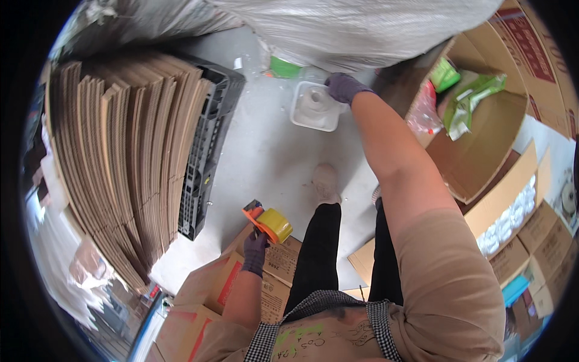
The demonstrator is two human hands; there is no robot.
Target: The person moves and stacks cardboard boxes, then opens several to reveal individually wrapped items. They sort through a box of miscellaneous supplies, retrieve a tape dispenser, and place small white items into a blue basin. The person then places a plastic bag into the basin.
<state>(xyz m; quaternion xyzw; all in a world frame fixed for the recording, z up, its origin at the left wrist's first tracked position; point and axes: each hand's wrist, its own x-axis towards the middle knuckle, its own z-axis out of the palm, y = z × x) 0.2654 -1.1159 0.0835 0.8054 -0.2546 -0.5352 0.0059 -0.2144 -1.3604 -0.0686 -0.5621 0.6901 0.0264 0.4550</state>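
My left hand (255, 251), in a dark purple glove, grips an orange hand-held tape dispenser (258, 222) loaded with a wide roll of yellow tape (277, 225). Farther out, my right hand (346, 88), gloved the same way, has its fingers curled at the upper right rim of a white plastic tub (315, 123). Inside the tub sits a pale round thing with a hole or hollow in its middle; what it is I cannot tell. The right fingertips are partly hidden.
Flattened cardboard sheets (131, 158) stand stacked on a black plastic pallet (199, 181) at left. Large white woven sacks (362, 31) fill the far side. An open carton (479, 145) with green packets (466, 104) stands at right. Printed cartons (276, 294) lie beside my legs.
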